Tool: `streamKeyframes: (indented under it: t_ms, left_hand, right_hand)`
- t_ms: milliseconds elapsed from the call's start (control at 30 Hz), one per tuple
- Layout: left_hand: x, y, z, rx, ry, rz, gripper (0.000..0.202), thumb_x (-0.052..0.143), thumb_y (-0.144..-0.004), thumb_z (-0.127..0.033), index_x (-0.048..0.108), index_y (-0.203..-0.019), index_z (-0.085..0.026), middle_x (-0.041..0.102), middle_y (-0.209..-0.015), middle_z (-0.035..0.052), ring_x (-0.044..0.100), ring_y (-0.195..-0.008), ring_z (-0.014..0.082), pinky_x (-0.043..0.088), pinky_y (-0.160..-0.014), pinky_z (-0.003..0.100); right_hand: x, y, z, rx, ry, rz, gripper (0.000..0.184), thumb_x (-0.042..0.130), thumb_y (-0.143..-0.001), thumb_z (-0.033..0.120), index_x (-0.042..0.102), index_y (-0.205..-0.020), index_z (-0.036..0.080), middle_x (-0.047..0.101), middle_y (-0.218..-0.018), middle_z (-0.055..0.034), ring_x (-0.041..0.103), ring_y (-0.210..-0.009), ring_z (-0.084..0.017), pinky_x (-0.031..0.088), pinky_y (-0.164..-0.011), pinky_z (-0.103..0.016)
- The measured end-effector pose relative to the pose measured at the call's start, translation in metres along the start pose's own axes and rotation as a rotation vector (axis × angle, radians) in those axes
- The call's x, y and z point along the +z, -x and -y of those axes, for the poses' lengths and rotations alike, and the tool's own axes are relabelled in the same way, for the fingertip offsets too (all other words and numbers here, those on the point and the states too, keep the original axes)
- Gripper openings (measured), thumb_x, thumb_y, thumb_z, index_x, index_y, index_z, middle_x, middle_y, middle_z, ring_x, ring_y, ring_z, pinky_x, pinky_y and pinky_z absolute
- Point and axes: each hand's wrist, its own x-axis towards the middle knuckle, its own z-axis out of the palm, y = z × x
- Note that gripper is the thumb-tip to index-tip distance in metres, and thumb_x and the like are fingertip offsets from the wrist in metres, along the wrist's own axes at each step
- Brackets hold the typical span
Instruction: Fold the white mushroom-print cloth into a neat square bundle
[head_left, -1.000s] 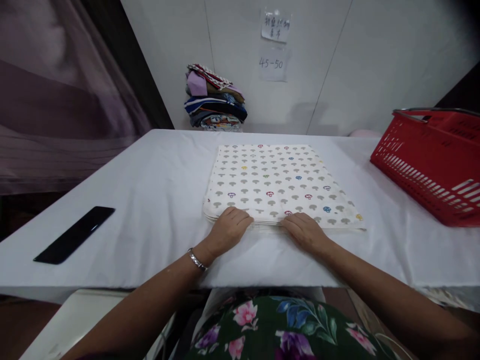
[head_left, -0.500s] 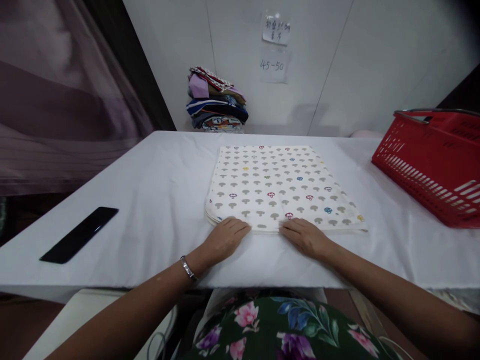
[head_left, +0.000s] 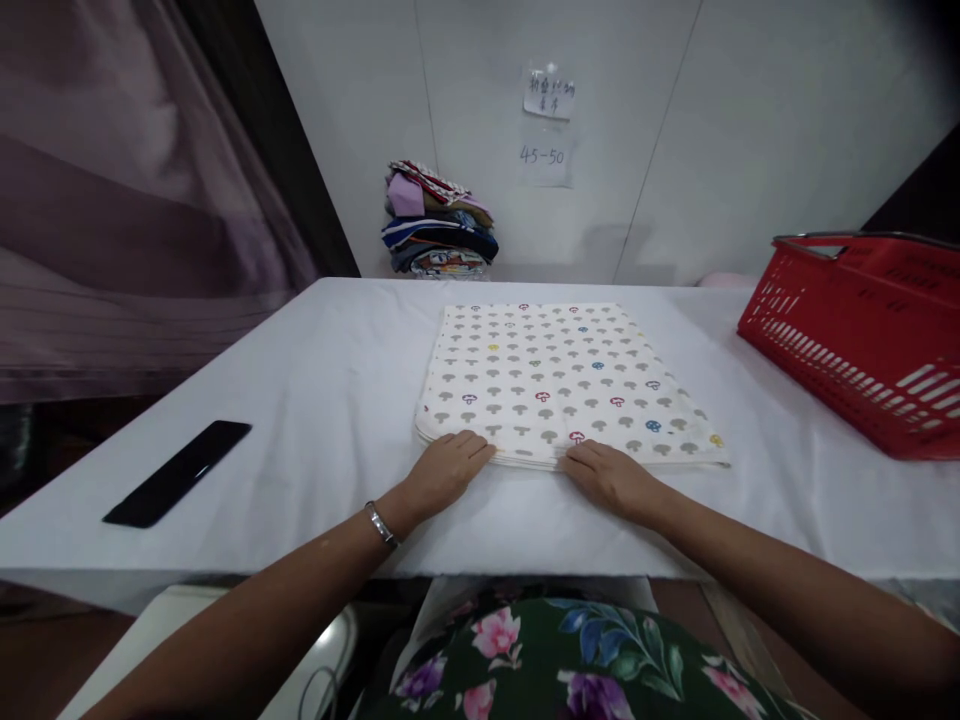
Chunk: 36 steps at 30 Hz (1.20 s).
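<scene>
A folded cream cloth printed with small grey and coloured mushrooms (head_left: 555,380) lies flat in the middle of the white-covered tabletop (head_left: 315,390), its layered near edge facing the person. The left hand (head_left: 448,465), with a silver bracelet (head_left: 380,523) at the wrist, rests palm down with fingers stretched out flat, the fingertips touching that near edge towards its left corner. The right hand (head_left: 607,475) lies the same way, flat and unclenched, touching the edge near its middle. Neither hand grips anything.

A slim black phone (head_left: 178,472) lies well apart on the left, near the front edge of the tabletop. A red plastic shopping basket (head_left: 862,330) stands on the right, and a stack of folded coloured clothes (head_left: 439,220) sits against the wall at the back.

The stacked layers at the near edge look loose. In my judgement, uneven pressure from the two hands could slide the upper layers off the lower ones, skewing the edges or pushing a crease into the top sheet.
</scene>
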Motion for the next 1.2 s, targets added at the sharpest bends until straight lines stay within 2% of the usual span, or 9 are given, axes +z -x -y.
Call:
streamKeyframes:
  t_ms: [100,300,500,733,967,1200]
  left_hand:
    - [0.001,0.004,-0.001,-0.014,-0.001,-0.026,0.021,0.042,-0.087,-0.012,0.056,-0.101,-0.019,0.060,-0.090,0.0040,0.053,-0.086,0.0167,0.042,-0.071,0.030]
    - [0.005,0.012,-0.006,-0.085,-0.017,0.013,0.019,0.042,-0.087,-0.013,0.057,-0.097,-0.020,0.059,-0.093,0.0033,0.051,-0.086,0.0173,0.042,-0.070,0.030]
    - [0.007,0.014,-0.005,-0.159,-0.031,0.036,0.015,0.047,-0.085,-0.014,0.056,-0.094,-0.021,0.059,-0.091,0.0013,0.050,-0.084,0.0171,0.040,-0.071,0.031]
    - [0.005,0.018,-0.005,-0.175,-0.013,0.033,0.019,0.043,-0.087,-0.014,0.055,-0.100,-0.021,0.058,-0.092,0.0005,0.050,-0.085,0.0157,0.038,-0.073,0.030]
    - [0.005,0.022,-0.003,-0.193,0.024,0.015,0.023,0.038,-0.089,-0.015,0.056,-0.103,-0.018,0.060,-0.093,0.0028,0.050,-0.087,0.0159,0.037,-0.077,0.031]
    - [-0.004,0.035,0.014,-0.293,0.071,-0.023,0.031,0.044,-0.081,-0.007,0.057,-0.107,-0.019,0.062,-0.093,0.0038,0.052,-0.090,0.0170,0.039,-0.085,0.035]
  right_hand:
    - [0.001,0.002,0.000,0.047,-0.068,-0.011,0.027,0.032,-0.096,0.024,0.053,-0.079,0.022,0.058,-0.078,-0.0006,0.054,-0.076,-0.016,0.044,-0.070,-0.029]
    - [0.004,0.000,0.005,0.138,-0.137,-0.013,0.027,0.032,-0.096,0.025,0.052,-0.078,0.022,0.059,-0.075,0.0005,0.055,-0.072,-0.015,0.044,-0.067,-0.030]
    - [0.022,-0.017,0.014,-0.036,0.017,-0.136,0.026,0.029,-0.096,0.024,0.055,-0.095,0.025,0.061,-0.086,-0.0029,0.055,-0.078,-0.019,0.044,-0.071,-0.034]
    - [0.048,-0.056,0.037,-0.149,0.069,-0.180,0.022,0.034,-0.094,0.019,0.055,-0.088,0.022,0.057,-0.080,-0.0028,0.050,-0.070,-0.017,0.037,-0.064,-0.031]
    - [0.062,-0.082,0.056,-0.159,0.125,-0.163,0.013,0.042,-0.090,0.014,0.055,-0.093,0.018,0.055,-0.082,-0.0029,0.047,-0.074,-0.017,0.033,-0.066,-0.030]
    - [0.071,-0.085,0.059,-0.167,0.143,-0.215,0.015,0.045,-0.088,0.010,0.057,-0.095,0.016,0.055,-0.083,-0.0046,0.047,-0.075,-0.018,0.034,-0.066,-0.030]
